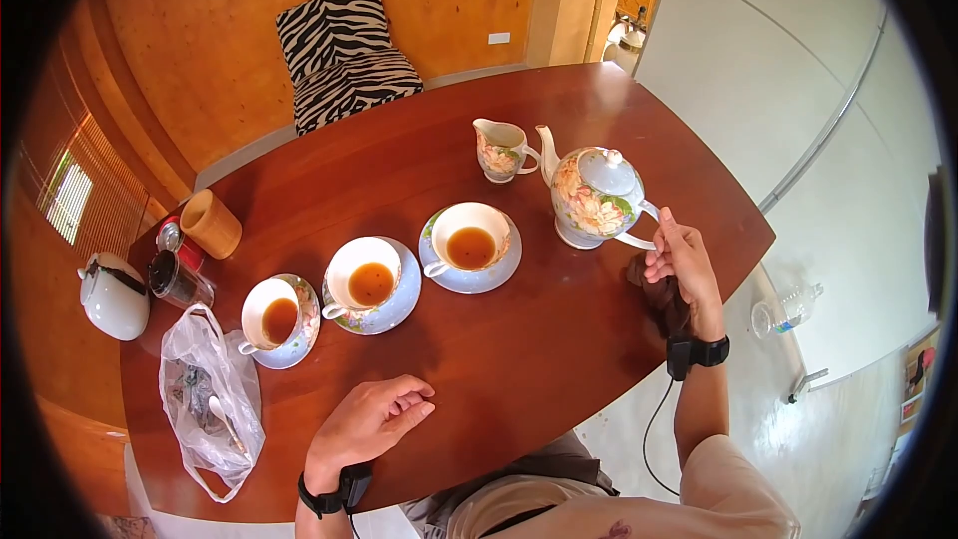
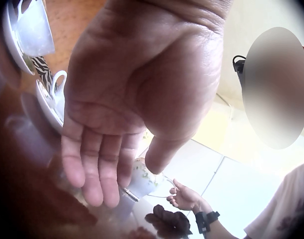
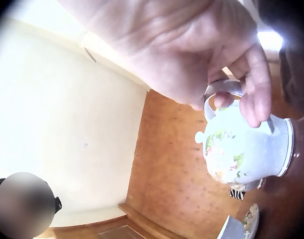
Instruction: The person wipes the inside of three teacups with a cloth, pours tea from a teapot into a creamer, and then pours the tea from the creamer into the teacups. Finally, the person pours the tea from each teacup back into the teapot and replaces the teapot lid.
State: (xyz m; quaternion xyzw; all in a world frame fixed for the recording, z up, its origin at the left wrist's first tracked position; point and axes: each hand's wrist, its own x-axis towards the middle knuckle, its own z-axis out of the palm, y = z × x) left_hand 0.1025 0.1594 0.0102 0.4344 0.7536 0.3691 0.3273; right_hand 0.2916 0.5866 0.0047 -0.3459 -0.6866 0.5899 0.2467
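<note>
A floral teapot [image 1: 591, 202] with a pale blue lid stands on the table at the right, its spout toward the left. My right hand [image 1: 683, 258] is at its handle, and in the right wrist view the fingers [image 3: 256, 94] curl round the handle [image 3: 222, 88]. My left hand [image 1: 371, 421] is over the front of the table with nothing in it, its fingers relaxed; the left wrist view shows its bare palm. Beyond it, three floral cups of brown tea stand on saucers: a left cup [image 1: 274, 314], a middle cup [image 1: 364, 279] and a right cup [image 1: 471, 242].
A small floral creamer [image 1: 502, 152] stands left of the teapot. Dark brown cloth [image 1: 659, 301] lies by the right wrist. At the left are a plastic bag [image 1: 210, 409] with a spoon in it, a glass jar [image 1: 180, 281], a wooden cup [image 1: 212, 224] and a white lidded pot [image 1: 113, 299].
</note>
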